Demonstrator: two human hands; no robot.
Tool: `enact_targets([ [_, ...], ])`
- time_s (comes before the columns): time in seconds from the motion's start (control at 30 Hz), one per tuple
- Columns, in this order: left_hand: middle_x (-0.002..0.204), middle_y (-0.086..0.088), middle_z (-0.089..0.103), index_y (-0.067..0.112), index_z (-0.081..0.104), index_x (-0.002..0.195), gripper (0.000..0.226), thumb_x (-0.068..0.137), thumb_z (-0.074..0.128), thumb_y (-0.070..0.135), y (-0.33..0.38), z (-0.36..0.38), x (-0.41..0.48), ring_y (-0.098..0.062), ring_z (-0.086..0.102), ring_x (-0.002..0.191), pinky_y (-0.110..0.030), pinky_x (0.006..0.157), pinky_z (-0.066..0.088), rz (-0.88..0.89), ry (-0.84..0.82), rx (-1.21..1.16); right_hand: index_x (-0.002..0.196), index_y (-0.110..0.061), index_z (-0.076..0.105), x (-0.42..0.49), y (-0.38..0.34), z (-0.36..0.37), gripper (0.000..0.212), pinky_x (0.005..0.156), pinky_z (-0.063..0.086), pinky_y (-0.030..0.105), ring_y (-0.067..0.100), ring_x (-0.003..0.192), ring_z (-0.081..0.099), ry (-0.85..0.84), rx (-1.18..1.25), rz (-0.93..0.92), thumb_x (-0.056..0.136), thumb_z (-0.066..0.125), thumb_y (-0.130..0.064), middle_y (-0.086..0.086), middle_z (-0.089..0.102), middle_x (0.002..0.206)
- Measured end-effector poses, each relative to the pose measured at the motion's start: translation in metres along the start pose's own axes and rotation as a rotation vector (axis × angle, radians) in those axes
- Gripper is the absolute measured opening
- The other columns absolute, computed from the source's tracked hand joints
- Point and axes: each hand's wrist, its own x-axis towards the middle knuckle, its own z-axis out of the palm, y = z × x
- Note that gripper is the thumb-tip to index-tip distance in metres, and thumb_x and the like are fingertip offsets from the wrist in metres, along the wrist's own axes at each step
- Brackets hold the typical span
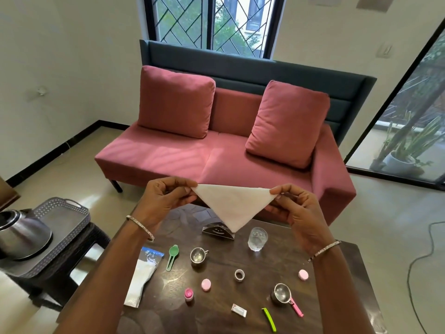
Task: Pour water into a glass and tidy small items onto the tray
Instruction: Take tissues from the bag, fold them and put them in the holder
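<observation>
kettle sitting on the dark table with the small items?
No, the kettle stands on the grey tray atop a stool left of the table.

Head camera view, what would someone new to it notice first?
First, the white napkin, a triangle stretched in mid-air at the centre, its corners pinched by the left hand and right hand. Behind it stands a pink sofa. Below, a glass stands on the dark table, and a steel kettle sits on the grey tray at left.
</observation>
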Motion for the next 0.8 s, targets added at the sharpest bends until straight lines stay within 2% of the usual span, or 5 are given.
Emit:
enact_targets([
  [0.17, 0.091, -0.018, 0.074, -0.001, 0.075, 0.092, 0.017, 0.085, 0.061, -0.006, 0.000, -0.008, 0.006, -0.025, 0.073, 0.086, -0.024, 0.074, 0.058, -0.038, 0.020, -0.034, 0.107, -0.009, 0.060, 0.006, 0.002, 0.010, 0.019, 0.073, 0.061, 0.033, 0.027, 0.084, 0.074, 0.031, 0.073, 0.030, 0.092, 0.058, 0.003, 0.019, 0.074, 0.087],
  [0.27, 0.088, -0.016, 0.075, 0.003, 0.076, 0.089, 0.014, 0.078, 0.074, 0.010, -0.001, -0.009, 0.010, -0.024, 0.073, 0.082, -0.024, 0.071, 0.058, -0.042, 0.064, -0.051, 0.113, -0.007, 0.055, 0.008, 0.005, 0.016, 0.024, 0.075, 0.061, 0.034, 0.031, 0.091, 0.074, 0.029, 0.075, 0.033, 0.092, 0.058, 0.004, 0.026, 0.073, 0.100],
  [0.33, 0.081, -0.013, 0.074, 0.004, 0.076, 0.085, 0.016, 0.071, 0.079, 0.012, -0.004, -0.009, 0.013, -0.021, 0.073, 0.077, -0.024, 0.069, 0.058, -0.040, 0.102, -0.040, 0.111, -0.003, 0.057, 0.010, 0.007, 0.019, 0.020, 0.076, 0.062, 0.035, 0.031, 0.092, 0.073, 0.041, 0.057, 0.033, 0.092, 0.058, 0.004, 0.025, 0.072, 0.103],
  [0.5, 0.077, -0.010, 0.074, 0.006, 0.074, 0.080, 0.016, 0.066, 0.081, 0.005, -0.013, -0.014, 0.020, -0.019, 0.072, 0.074, -0.027, 0.070, 0.060, -0.061, 0.131, -0.057, 0.096, -0.003, 0.064, 0.016, 0.014, 0.028, 0.012, 0.077, 0.063, 0.036, 0.025, 0.083, 0.073, 0.081, 0.034, 0.036, 0.093, 0.056, 0.005, 0.022, 0.069, 0.092],
  [0.8, 0.083, -0.007, 0.073, 0.005, 0.071, 0.096, 0.032, 0.066, 0.079, 0.006, -0.020, -0.035, 0.028, -0.023, 0.072, 0.084, -0.030, 0.069, 0.059, -0.130, 0.146, -0.157, 0.087, -0.004, 0.065, 0.026, 0.028, 0.044, 0.017, 0.075, 0.062, 0.033, 0.027, 0.084, 0.073, 0.069, 0.012, 0.052, 0.095, 0.053, 0.006, 0.020, 0.070, 0.092],
])
